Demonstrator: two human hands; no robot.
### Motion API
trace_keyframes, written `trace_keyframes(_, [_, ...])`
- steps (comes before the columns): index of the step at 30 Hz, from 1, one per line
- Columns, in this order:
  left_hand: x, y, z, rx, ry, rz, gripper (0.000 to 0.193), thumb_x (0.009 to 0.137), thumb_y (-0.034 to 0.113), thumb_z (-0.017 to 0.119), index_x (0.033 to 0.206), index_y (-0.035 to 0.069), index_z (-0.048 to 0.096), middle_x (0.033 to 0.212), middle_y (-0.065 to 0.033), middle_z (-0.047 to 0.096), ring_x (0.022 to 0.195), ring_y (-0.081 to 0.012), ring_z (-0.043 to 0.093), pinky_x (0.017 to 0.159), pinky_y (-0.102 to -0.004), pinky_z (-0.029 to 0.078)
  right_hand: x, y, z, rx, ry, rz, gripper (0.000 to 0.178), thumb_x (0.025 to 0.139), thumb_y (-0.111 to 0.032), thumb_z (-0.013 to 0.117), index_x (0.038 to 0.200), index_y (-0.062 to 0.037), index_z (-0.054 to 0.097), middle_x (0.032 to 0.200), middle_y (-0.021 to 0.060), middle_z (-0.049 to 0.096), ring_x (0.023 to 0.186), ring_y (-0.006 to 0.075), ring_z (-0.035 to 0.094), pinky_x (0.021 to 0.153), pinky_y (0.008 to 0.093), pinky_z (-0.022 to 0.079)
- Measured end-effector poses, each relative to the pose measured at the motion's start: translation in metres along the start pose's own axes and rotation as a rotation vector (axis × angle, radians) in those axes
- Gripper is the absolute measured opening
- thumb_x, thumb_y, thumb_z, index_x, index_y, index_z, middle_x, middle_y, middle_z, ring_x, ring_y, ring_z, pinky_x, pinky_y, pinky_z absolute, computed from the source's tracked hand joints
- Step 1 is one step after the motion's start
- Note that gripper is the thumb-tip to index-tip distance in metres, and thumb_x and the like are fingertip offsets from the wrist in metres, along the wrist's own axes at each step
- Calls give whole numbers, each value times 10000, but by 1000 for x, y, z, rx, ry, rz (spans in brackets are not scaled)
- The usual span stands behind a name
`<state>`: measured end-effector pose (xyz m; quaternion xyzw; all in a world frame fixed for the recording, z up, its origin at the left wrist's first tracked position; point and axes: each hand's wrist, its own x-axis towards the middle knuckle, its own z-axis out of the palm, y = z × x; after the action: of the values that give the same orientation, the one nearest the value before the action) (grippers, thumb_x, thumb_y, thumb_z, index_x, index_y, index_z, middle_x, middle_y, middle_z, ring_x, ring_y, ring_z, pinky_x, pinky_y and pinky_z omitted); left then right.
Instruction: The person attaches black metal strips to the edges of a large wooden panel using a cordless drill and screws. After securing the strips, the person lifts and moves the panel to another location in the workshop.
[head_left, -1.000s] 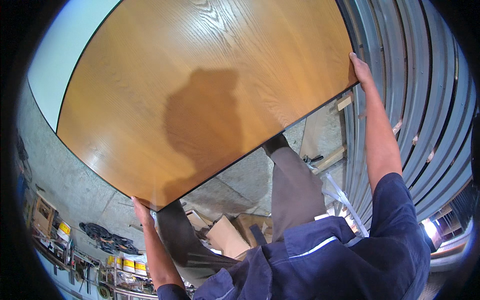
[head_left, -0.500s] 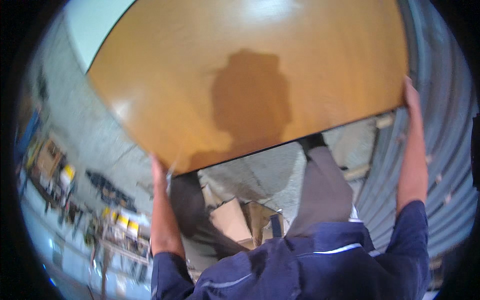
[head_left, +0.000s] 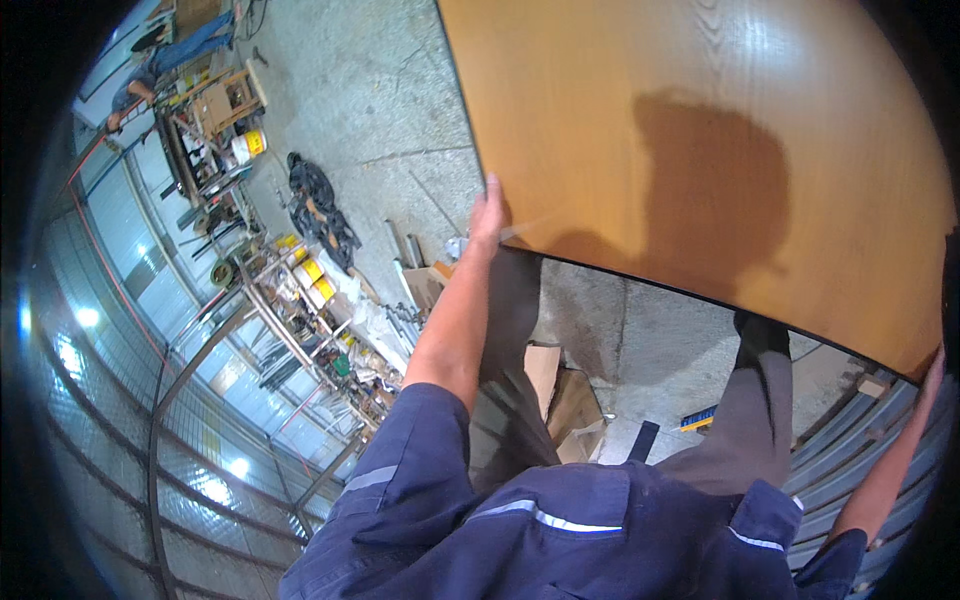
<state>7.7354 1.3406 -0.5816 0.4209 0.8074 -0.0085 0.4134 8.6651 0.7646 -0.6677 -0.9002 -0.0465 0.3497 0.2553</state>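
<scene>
A large wooden panel [head_left: 590,130] with a smooth orange-brown face and a dark edge spans the upper right of the view, in front of my legs. My left hand [head_left: 488,212] grips its left edge near the lower corner, the fingers partly hidden by the panel. At the lower right corner, my right hand [head_left: 935,368] is closed on the opposite edge; most of its fingers are out of sight. My head's shadow falls across the panel's face.
Cardboard pieces [head_left: 575,405] lie on the concrete floor by my legs. Grey corrugated sheets [head_left: 850,430] stand at the right. To the left are a black heap [head_left: 320,210], cluttered shelving [head_left: 290,320], a white-and-yellow bucket [head_left: 248,146] and another person [head_left: 150,85] farther off.
The panel has shifted right in view and its tilt has changed, its lower edge now sloping down to the right. Both hands still hold it. More of the workshop shows at the left.
</scene>
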Motion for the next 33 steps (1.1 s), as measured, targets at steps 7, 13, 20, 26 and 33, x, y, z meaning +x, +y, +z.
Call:
trace_keyframes(7, [-5, 13, -5, 279, 46, -11, 927, 945, 707, 383, 1341, -128, 463, 1282, -364, 563, 1267, -462, 517, 1064, -469, 395, -16, -18, -2, -116, -58, 3, 701, 1040, -510, 405, 1495, 23, 377, 1514, 121, 437, 1371, 221, 410, 1143, 309, 285])
trace_keyframes(13, [-104, -46, -57, 543, -170, 33, 796, 947, 624, 475, 1364, -52, 423, 1241, -352, 588, 1189, -483, 557, 1028, -516, 424, -122, -71, 49, -176, -25, -63, 673, 1018, -537, 441, 1325, 50, 563, 1213, 124, 636, 1115, 205, 567, 977, 333, 433])
trace_keyframes(20, [-283, -79, -166, 521, -244, 330, 456, 936, 434, 588, 1182, 51, 608, 1257, -214, 619, 1256, -453, 502, 1053, -535, 402, -404, -294, 245, -61, -535, 214, 526, 969, -533, 495, 1122, -40, 594, 1042, 98, 635, 796, 216, 662, 622, 358, 518])
trace_keyframes(26, [-369, -119, -228, 294, -119, 216, 541, 937, 353, 602, 1391, 91, 471, 1555, -139, 336, 1445, -437, 253, 1113, -615, 301, -597, -496, 356, -153, -934, 26, 410, 1004, -379, 482, 1139, -11, 603, 1028, 109, 666, 877, 201, 673, 728, 337, 534])
trace_keyframes(33, [-288, -159, -330, 210, 12, 233, 546, 943, 376, 576, 1397, 95, 464, 1547, -159, 353, 1414, -456, 298, 1098, -583, 335, -684, -628, 411, -309, -838, -198, 397, 1009, -356, 498, 1133, 4, 608, 1068, 143, 679, 848, 201, 676, 704, 322, 532])
